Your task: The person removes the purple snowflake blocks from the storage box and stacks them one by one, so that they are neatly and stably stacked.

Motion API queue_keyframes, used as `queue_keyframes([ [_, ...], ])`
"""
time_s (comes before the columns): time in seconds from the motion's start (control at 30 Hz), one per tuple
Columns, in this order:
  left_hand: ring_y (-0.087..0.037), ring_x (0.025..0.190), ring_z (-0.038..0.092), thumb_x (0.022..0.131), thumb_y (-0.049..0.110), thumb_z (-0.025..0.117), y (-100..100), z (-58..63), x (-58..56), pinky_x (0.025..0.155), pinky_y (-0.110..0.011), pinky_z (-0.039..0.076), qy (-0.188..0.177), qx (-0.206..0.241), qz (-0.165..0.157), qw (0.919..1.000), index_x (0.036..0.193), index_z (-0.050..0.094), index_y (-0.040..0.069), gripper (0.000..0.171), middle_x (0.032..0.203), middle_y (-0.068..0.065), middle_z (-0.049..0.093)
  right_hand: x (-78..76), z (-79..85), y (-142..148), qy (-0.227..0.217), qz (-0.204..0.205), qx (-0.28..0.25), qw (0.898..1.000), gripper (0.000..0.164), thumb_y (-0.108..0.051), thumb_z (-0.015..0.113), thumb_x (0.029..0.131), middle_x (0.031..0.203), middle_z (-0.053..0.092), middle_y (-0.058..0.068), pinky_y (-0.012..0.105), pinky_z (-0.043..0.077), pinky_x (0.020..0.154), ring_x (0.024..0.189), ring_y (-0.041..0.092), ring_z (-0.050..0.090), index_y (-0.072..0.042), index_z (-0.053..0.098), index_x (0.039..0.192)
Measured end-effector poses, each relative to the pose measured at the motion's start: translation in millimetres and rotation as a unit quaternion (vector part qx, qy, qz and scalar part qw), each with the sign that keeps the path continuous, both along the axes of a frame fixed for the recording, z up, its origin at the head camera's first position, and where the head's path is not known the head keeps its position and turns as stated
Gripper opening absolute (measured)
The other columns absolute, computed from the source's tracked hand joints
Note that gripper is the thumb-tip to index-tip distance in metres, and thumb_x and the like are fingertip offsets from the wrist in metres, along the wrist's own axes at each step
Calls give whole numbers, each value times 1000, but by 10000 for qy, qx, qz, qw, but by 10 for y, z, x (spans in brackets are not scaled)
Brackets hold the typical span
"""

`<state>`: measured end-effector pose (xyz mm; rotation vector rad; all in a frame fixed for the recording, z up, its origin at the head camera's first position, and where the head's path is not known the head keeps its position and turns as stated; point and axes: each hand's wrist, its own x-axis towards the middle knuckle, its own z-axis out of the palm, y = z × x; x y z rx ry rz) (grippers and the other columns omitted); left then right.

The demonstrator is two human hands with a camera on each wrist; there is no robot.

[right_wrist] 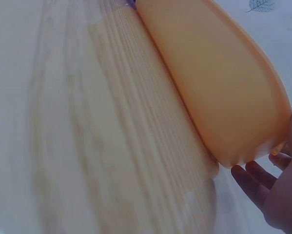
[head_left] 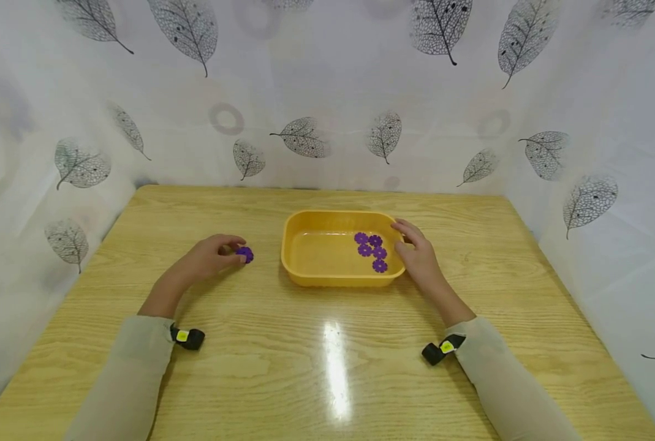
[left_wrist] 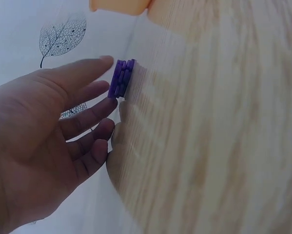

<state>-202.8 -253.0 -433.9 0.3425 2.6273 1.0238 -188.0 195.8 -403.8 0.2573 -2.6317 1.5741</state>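
Note:
A yellow plastic basin point(head_left: 327, 280) stands on the table, with several loose purple flower-shaped pieces point(head_left: 379, 266) toward its right inside. My right hand point(head_left: 422, 260) holds the basin's right end, thumb and forefinger at the rim; in the right wrist view other fingers point(right_wrist: 253, 187) lie against the outer wall point(right_wrist: 219, 83). Left of the basin, my left hand point(head_left: 211, 257) is at a small stack of purple flower pieces point(head_left: 246, 254). In the left wrist view the stack point(left_wrist: 121, 78) sits flat on the table, thumb and fingers loosely around it, not visibly squeezing.
The wooden table point(head_left: 261, 380) ends at the back against a white curtain point(head_left: 327, 92) printed with leaves. More curtain hangs at both sides. A black wrist strap with a camera point(head_left: 189, 338) is on the left wrist, another camera point(head_left: 437, 350) on the right.

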Motion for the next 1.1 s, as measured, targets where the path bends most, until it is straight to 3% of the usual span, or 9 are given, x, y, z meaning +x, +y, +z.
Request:
queue_keyframes([
  [0.23, -31, 110, 57, 101, 43, 58, 167, 146, -20, 84, -43, 51, 551, 15, 91, 9984, 145, 51, 9, 56, 142, -16, 52, -202, -307, 135, 89, 15, -74, 9999, 43, -5, 51, 102, 159, 38, 15, 51, 31, 119, 145, 35, 37, 1, 52, 144],
  [0.33, -27, 105, 55, 100, 46, 59, 368, 245, -71, 79, -39, 50, 826, 109, -3, 9965, 144, 54, 13, 55, 141, -10, 53, -234, -369, 168, 153, 26, -94, 9998, 42, -6, 52, 102, 159, 40, 12, 49, 32, 119, 145, 32, 38, -2, 53, 144],
  [0.47, -25, 102, 55, 100, 43, 61, 699, 359, -153, 79, -38, 49, 1012, 333, -361, 9937, 142, 56, 15, 51, 137, -8, 57, -221, -376, 176, 203, 13, -122, 9997, 42, -7, 53, 101, 158, 42, 11, 48, 34, 118, 143, 32, 41, -4, 55, 143],
  [0.6, -25, 100, 54, 99, 38, 64, 989, 432, -237, 82, -39, 47, 1062, 532, -688, 9905, 140, 58, 11, 49, 135, -11, 59, -209, -364, 169, 166, 10, -146, 9998, 42, -7, 53, 101, 158, 41, 11, 49, 33, 118, 141, 34, 42, -4, 55, 143],
  [0.77, -24, 98, 54, 98, 34, 67, 1269, 474, -359, 87, -39, 47, 1063, 478, -932, 9888, 136, 61, 8, 47, 133, -11, 62, -219, -358, 164, 96, -17, -87, 9999, 43, -9, 52, 102, 159, 40, 9, 48, 33, 119, 139, 34, 43, -6, 54, 145],
  [0.9, -25, 102, 56, 97, 35, 67, 1470, 433, -465, 92, -40, 48, 1000, 359, -1212, 9869, 136, 62, 7, 48, 129, -12, 63, -230, -362, 170, 164, -14, -44, 9999, 43, -8, 53, 101, 159, 41, 10, 49, 33, 118, 139, 34, 44, -6, 55, 144],
  [1.1, -25, 114, 57, 97, 34, 67, 1738, 386, -575, 103, -42, 46, 629, 244, -1504, 9863, 137, 61, 7, 49, 128, -12, 63, -215, -368, 164, 198, -2, -38, 9998, 43, -6, 53, 101, 158, 41, 11, 49, 33, 118, 141, 33, 43, -5, 55, 144],
])
